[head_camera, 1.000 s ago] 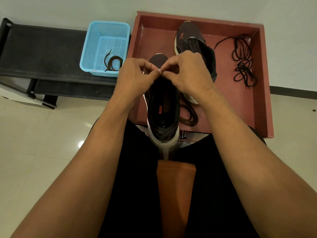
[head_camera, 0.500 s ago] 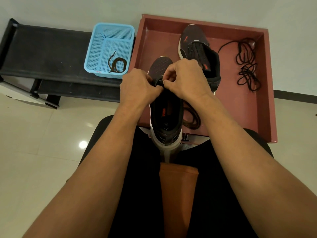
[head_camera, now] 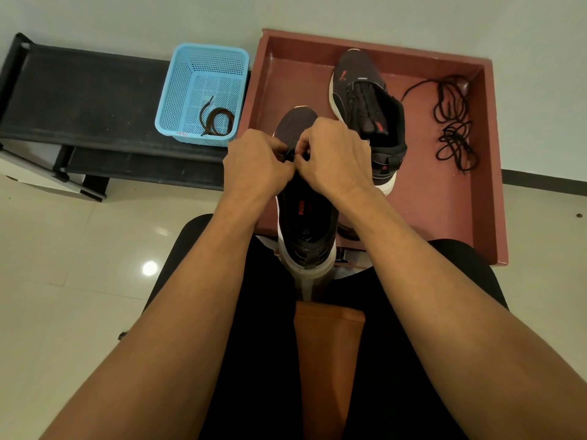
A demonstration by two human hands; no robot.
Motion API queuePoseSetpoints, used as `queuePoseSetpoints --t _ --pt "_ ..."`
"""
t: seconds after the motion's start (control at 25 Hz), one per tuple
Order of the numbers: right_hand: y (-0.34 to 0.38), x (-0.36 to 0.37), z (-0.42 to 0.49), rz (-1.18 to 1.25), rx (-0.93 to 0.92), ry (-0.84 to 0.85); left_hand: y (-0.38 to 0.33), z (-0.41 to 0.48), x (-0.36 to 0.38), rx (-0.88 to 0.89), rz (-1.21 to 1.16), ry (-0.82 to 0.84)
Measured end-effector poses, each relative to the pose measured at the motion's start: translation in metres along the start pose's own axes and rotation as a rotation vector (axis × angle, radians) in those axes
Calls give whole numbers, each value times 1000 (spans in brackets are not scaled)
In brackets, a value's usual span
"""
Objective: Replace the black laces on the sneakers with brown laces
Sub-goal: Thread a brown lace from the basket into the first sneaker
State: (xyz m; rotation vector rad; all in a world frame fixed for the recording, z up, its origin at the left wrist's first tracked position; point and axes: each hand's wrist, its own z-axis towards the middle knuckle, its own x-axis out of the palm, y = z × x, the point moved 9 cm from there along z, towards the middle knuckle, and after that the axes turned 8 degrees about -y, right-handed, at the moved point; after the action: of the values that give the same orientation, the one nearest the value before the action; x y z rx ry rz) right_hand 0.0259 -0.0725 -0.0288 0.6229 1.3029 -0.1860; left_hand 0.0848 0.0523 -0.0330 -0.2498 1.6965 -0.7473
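Dark sneaker (head_camera: 306, 223) pinched (left hand (head_camera: 254, 163), right hand (head_camera: 333, 157)).

- Under the left hand (head_camera: 254, 163) and right hand (head_camera: 333, 157): eyelet rows of the near sneaker (head_camera: 306, 217), fully covered.
- Between the two hands: dark strand (head_camera: 289, 154), pinched, too dim to call brown or black.
- Below the right forearm: brown lace (head_camera: 347, 233), mostly concealed, only a loop showing.
- Beyond the right hand: far sneaker (head_camera: 365, 100), near edge partly blocked.
- Left of the left hand: red mark (head_camera: 182, 134) on the basket (head_camera: 178, 90) rim, too small to read.
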Motion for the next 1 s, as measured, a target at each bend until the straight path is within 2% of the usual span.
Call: queuePoseSetpoints --t 0.44,0.56,0.68,1.0 --pt "2 3 4 -35 -25 23 2 5 10 14 -54 28" --pt "-3 7 5 66 -16 61 1 4 8 23 -59 16" --pt "-9 8 4 137 21 60 4 5 10 6 -101 27" --pt "-12 7 1 121 126 -6 15 12 19 -57 -208 42"
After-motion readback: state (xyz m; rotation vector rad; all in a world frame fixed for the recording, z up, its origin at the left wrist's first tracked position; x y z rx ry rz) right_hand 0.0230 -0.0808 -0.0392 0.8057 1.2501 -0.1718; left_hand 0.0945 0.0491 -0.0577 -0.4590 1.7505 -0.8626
